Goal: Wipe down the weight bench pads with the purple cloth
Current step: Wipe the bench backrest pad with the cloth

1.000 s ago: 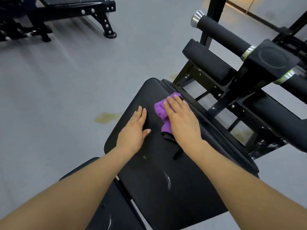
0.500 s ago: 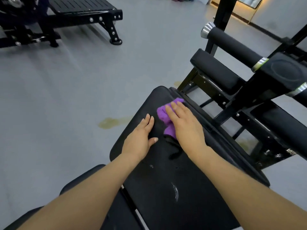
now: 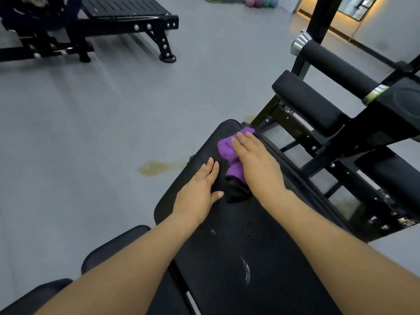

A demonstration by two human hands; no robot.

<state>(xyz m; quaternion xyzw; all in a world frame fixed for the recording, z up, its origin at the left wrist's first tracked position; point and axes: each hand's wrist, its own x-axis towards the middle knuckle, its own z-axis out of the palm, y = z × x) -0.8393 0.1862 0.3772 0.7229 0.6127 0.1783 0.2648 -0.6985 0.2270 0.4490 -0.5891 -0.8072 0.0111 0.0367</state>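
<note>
A long black bench pad (image 3: 227,235) runs from the bottom of the view up to its rounded far end. The purple cloth (image 3: 227,151) lies bunched near that far end, with a black part of it trailing toward me. My right hand (image 3: 254,160) presses flat on the cloth with straight fingers. My left hand (image 3: 200,189) rests flat on the pad just left of the cloth, palm down. A second black pad (image 3: 109,253) sits at the lower left, partly hidden by my left forearm.
Black roller pads (image 3: 306,101) and a steel frame (image 3: 341,142) stand close on the right of the bench. Another black bench (image 3: 127,17) stands at the back left. Grey floor with a yellowish stain (image 3: 159,167) lies to the left. Coloured balls (image 3: 261,1) sit far back.
My right hand has slid the purple cloth farther along the pad toward its far end. My left hand stays flat beside it. The view has tilted up.
</note>
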